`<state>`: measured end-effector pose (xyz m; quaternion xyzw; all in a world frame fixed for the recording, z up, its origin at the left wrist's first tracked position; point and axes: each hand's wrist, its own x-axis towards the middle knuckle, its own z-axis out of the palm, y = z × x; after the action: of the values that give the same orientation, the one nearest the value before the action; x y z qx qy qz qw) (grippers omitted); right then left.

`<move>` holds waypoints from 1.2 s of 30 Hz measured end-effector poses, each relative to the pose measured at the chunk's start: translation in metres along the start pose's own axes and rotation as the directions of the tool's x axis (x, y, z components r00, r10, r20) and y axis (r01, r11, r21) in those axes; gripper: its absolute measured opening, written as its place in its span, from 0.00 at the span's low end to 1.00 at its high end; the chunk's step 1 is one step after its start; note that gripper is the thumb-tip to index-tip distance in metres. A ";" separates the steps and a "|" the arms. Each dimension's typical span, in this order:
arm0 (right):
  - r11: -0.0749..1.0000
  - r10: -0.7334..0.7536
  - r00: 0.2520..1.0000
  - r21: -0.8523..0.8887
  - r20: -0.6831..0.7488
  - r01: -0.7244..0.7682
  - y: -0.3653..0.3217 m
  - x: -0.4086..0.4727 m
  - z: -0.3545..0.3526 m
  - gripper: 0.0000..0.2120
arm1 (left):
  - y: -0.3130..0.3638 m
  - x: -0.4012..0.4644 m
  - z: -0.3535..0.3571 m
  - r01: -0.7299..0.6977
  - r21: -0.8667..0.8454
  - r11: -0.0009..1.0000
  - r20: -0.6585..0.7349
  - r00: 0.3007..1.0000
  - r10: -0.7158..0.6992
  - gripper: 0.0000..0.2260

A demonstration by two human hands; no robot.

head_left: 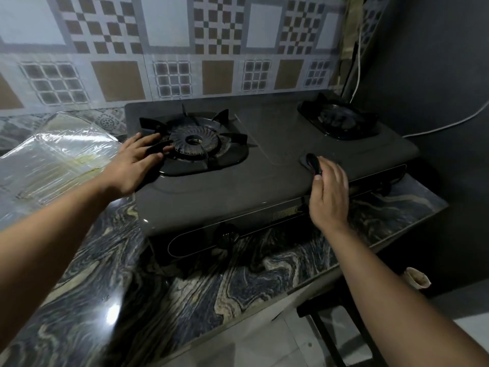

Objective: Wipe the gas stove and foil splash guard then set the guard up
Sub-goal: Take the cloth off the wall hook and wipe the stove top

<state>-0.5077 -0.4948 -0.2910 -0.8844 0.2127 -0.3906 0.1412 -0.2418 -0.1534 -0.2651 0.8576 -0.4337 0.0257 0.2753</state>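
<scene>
Gas stove on marbled worktop, against tiled wall. Foil splash guard flat on worktop, left of stove. Left hand flat, fingers straight, resting on near-left burner grate. Right hand pinching small dark thing on stove top; cloth or pad, cannot tell. Guard probably light, thin, floppy, easy to crease; best lifted by both side edges. Stove heavy, smooth, likely slippery when wet.
</scene>
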 end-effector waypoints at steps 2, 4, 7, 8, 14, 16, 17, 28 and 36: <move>1.000 0.020 0.999 0.017 -0.030 -0.019 -0.015 -0.008 0.005 0.21 | 0.010 -0.004 -0.001 -0.015 -0.017 1.000 -0.014 1.000 0.015 0.21; 0.999 0.020 0.997 0.031 -0.071 -0.018 -0.033 -0.016 0.009 0.20 | 0.017 -0.006 -0.002 -0.018 -0.033 0.999 -0.022 1.000 0.017 0.22; 0.999 0.015 0.994 0.043 -0.109 -0.011 -0.058 -0.028 0.016 0.19 | 0.014 -0.003 -0.004 0.047 -0.061 0.997 -0.009 0.999 -0.048 0.23; 0.999 0.026 0.993 0.046 -0.112 -0.021 -0.065 -0.031 0.019 0.19 | 0.011 -0.003 -0.004 0.046 -0.051 0.998 0.001 0.999 -0.046 0.23; 0.998 0.031 0.997 0.064 -0.069 -0.027 -0.119 -0.057 0.030 0.19 | 0.008 -0.003 -0.003 0.020 -0.046 0.999 -0.002 1.000 -0.020 0.24; 0.997 0.030 0.998 0.072 -0.052 -0.026 -0.141 -0.067 0.034 0.20 | 0.010 -0.004 -0.003 0.017 -0.056 0.998 -0.012 1.000 -0.018 0.23; 0.997 0.030 0.999 0.074 -0.042 -0.027 -0.151 -0.072 0.037 0.20 | 0.012 -0.004 -0.004 0.026 -0.066 0.997 -0.017 0.999 -0.027 0.22; 0.996 0.003 1.000 0.087 0.023 -0.005 -0.240 -0.108 0.054 0.18 | 0.015 -0.005 -0.005 0.007 -0.056 0.998 0.012 1.000 -0.006 0.19; 0.994 0.003 0.995 0.108 0.097 -0.014 -0.289 -0.125 0.063 0.17 | 0.014 -0.002 -0.012 -0.030 0.054 0.998 0.121 0.992 0.023 0.23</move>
<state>-0.4591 -0.1778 -0.2914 -0.8923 0.1878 -0.3579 0.2011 -0.2514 -0.1527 -0.2496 0.8591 -0.4601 -0.0103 0.2241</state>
